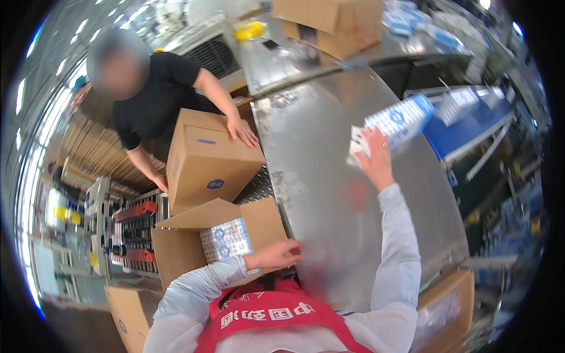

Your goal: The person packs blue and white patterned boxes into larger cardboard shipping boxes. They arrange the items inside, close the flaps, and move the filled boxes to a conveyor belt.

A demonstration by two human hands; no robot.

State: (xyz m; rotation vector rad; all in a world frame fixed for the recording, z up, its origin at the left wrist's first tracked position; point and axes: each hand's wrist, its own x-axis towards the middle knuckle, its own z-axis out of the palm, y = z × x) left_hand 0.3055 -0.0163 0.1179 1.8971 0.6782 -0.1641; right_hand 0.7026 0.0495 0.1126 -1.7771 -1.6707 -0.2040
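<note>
My right hand [377,156] reaches over the metal table, its fingers spread against the near end of a row of blue-and-white packs [403,119]. A small white pack [356,145] lies beside its fingertips. My left hand [275,255] hovers at the right edge of an open cardboard box [176,254], fingers loosely bent and apart with nothing in them. Inside that box sit white-and-blue patterned packs [226,240]. Across from me, a co-worker in a black top has both hands on a closed cardboard box [206,162].
The bare metal table [329,217] curves along my right. Beyond it runs a blue conveyor [471,126]. Another cardboard box [347,26] stands at the far end. A roller track [132,235] with red parts lies left; more boxes [444,312] stand low at both sides.
</note>
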